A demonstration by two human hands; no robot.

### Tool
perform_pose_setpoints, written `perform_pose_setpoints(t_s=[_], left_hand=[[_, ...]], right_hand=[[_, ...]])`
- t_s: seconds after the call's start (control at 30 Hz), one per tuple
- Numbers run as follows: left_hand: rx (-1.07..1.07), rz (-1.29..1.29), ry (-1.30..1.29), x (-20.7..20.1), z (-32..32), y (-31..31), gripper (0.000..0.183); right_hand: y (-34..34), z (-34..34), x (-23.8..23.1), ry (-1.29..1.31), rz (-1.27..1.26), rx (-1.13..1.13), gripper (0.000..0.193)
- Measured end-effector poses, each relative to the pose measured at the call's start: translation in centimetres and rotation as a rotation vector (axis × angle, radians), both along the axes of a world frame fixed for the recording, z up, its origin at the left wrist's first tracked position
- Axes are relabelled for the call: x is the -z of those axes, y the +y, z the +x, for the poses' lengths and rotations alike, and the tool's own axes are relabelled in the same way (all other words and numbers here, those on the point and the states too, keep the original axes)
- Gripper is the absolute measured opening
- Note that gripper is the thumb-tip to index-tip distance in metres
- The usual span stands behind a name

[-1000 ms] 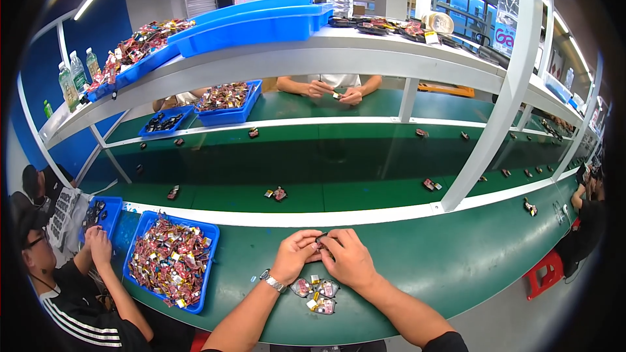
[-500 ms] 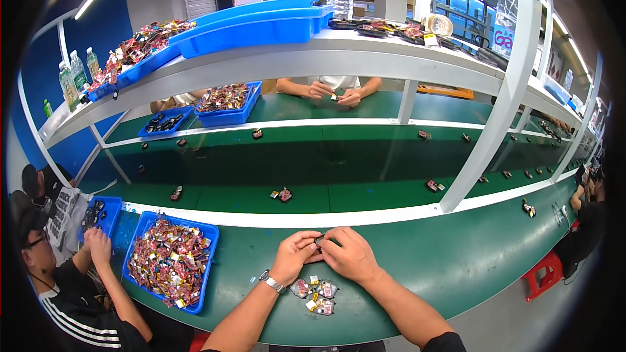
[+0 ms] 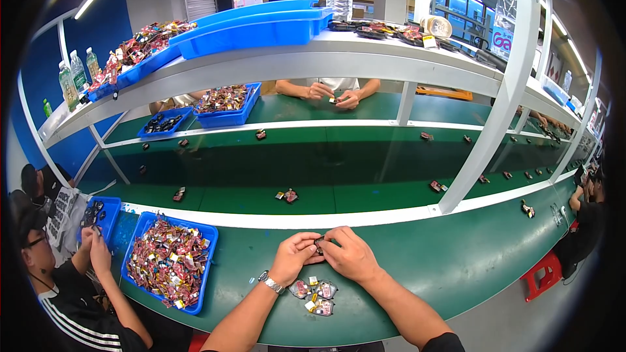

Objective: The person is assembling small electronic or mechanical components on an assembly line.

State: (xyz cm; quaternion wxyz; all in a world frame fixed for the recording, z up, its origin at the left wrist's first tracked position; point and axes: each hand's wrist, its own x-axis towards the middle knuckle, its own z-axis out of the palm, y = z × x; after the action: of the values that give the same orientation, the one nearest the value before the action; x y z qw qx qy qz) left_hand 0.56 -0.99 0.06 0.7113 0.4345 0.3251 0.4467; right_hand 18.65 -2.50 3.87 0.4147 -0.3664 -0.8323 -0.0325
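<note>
Above the bench's middle, my left hand [image 3: 293, 257] and my right hand [image 3: 351, 255] meet, both closed on one small dark-cased electronic part [image 3: 319, 246]. My fingers cover most of it, so its exact kind is hard to make out. Just below my hands, several similar flat parts with clear-grey casings, reddish boards and pale or yellow tabs lie close together on the green bench, among them the lowest part [image 3: 322, 307]. A metal-banded watch [image 3: 270, 281] is on my left wrist.
Left of my arm, a blue bin [image 3: 213, 267] is heaped with reddish boards. Beyond the white rail runs a green conveyor [image 3: 365, 199] with scattered parts. A shelf [image 3: 391, 58] on white posts spans above. A co-worker [image 3: 72, 287] sits at left; another person's hands [image 3: 336, 94] work opposite.
The parts on the conveyor have shifted slightly to the right. The left co-worker's hands have risen a little. My own hands stay nearly where they were, around the same part.
</note>
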Motion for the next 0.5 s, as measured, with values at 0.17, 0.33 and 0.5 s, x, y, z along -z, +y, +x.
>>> perform_pose_setpoints(t_s=[0.17, 0.33, 0.5], left_hand=[[0.003, 0.003, 0.004, -0.21, 0.1, 0.03, 0.027], [-0.007, -0.002, 0.016, -0.28, -0.1, -0.06, 0.026], [-0.026, 0.016, 0.025, -0.32, 0.56, -0.02, 0.027]], right_hand=[[0.05, -0.14, 0.58, 0.004, 0.002, 0.042, 0.016], [0.19, -0.22, 0.61, 0.038, 0.044, 0.04, 0.018], [0.11, 0.19, 0.89, 0.025, 0.076, 0.075, 0.019]])
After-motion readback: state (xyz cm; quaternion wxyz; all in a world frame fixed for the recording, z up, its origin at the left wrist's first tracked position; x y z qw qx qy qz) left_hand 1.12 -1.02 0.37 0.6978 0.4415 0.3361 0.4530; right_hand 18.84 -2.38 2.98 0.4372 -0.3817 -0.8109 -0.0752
